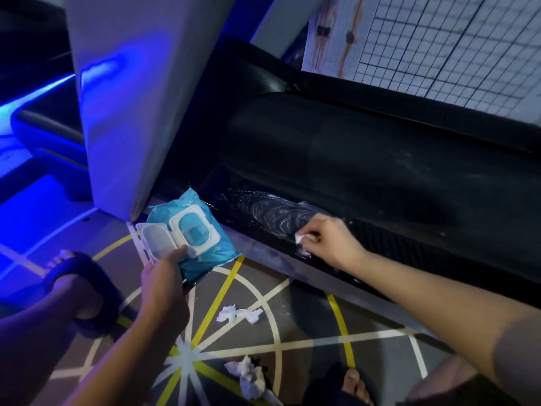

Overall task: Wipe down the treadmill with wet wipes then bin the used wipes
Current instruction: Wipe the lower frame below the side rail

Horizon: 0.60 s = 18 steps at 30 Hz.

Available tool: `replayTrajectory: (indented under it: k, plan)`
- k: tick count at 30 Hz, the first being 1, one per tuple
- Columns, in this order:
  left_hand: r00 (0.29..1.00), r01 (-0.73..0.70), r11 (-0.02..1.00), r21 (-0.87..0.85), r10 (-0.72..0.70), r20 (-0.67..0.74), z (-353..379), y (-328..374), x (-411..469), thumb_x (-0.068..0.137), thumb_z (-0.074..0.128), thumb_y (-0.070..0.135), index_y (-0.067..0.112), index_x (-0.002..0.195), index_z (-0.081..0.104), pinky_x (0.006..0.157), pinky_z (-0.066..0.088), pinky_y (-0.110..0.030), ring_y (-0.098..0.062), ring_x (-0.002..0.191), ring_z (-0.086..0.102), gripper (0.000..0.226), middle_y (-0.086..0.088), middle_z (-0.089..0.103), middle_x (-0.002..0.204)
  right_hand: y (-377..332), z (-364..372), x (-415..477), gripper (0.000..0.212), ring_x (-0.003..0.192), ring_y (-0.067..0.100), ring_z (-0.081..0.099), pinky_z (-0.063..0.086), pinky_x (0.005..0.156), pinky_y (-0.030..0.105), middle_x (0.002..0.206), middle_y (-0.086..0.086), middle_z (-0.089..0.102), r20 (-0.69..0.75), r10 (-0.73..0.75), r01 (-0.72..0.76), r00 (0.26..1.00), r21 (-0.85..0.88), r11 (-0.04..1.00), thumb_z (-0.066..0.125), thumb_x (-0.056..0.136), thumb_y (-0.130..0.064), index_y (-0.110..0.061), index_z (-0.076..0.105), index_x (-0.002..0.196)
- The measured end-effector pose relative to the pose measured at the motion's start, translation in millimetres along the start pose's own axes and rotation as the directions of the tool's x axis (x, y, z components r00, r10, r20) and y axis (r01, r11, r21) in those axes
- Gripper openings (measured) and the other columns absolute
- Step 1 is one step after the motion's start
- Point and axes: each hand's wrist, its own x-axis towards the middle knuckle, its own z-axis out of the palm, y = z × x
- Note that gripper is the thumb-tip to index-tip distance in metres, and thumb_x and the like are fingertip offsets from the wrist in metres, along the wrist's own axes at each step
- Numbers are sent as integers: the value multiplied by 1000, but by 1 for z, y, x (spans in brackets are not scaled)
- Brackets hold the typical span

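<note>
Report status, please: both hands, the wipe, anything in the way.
Right hand pinches wipe on treadmill side rail. Left hand holds wipe pack, lid open. Two crumpled wipes on floor, not binned.

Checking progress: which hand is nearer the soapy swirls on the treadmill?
Right: right hand at the edge of the swirls, pinching a wipe; left hand lower left, holding the pack.

Three wipes; one pack
</note>
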Motion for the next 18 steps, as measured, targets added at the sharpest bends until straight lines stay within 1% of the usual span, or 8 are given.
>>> replayTrajectory:
  k: [2,4,6,8,10,12,15,18]
  plan:
    - [1000,1,1000,9,-1,2,0,-1,0,89,64,1,9,136,56,74,59,-34,-26,97,74,48,-11,73,114,-11,-1,-2,17,81,6,63,43,77,9,89,-9,68,99,-38,34,994,43,998,76,81,-15,-24,82,94]
    - [1000,5,1000,13,-5,9,-1,-1,0,88,65,1,8,137,56,74,59,-34,-26,97,74,50,-12,73,115,-7,-16,7,13,76,4,67,48,71,13,83,-7,75,144,28,-41,989,91,995,82,82,-22,-26,82,94]
    - [1000,4,1000,18,-4,10,-2,-2,0,87,64,-1,7,134,58,72,60,-34,-27,95,75,48,-14,74,114,12,-34,22,7,70,7,69,45,61,13,73,-6,75,4,173,-172,985,113,979,83,81,-24,-23,81,88]
    - [1000,7,1000,25,-7,12,-4,-2,-1,86,64,-2,8,133,58,72,60,-35,-28,95,75,48,-14,74,114,31,-46,32,3,82,15,71,41,64,16,78,-2,75,-170,295,-291,940,49,955,80,82,-20,-21,78,81]
    - [1000,1,1000,25,-1,11,-7,0,-2,87,63,-3,8,133,58,72,59,-35,-27,94,74,48,-15,73,114,34,-40,33,3,92,18,70,39,72,13,89,3,77,-162,335,-340,928,-4,941,76,84,-19,-19,80,85]
    - [1000,-12,999,33,12,5,-11,2,-1,86,63,-4,7,131,59,68,59,-34,-25,87,73,46,-16,73,113,20,-20,31,9,93,14,68,38,77,11,96,2,76,-109,282,-284,953,-11,959,75,86,-19,-17,82,92]
    - [1000,-23,999,33,23,-8,-18,4,2,87,63,-3,8,131,58,64,60,-33,-25,87,72,45,-16,73,111,-13,4,25,11,86,9,64,45,81,15,93,-4,70,-67,129,-128,989,16,992,76,87,-19,-18,82,95]
    - [1000,-17,1000,13,17,-17,-25,3,7,88,64,-1,9,136,56,69,57,-35,-28,95,72,50,-15,72,117,-29,1,26,7,77,2,65,51,76,17,84,-10,74,114,100,-108,988,64,992,79,84,-22,-23,82,91]
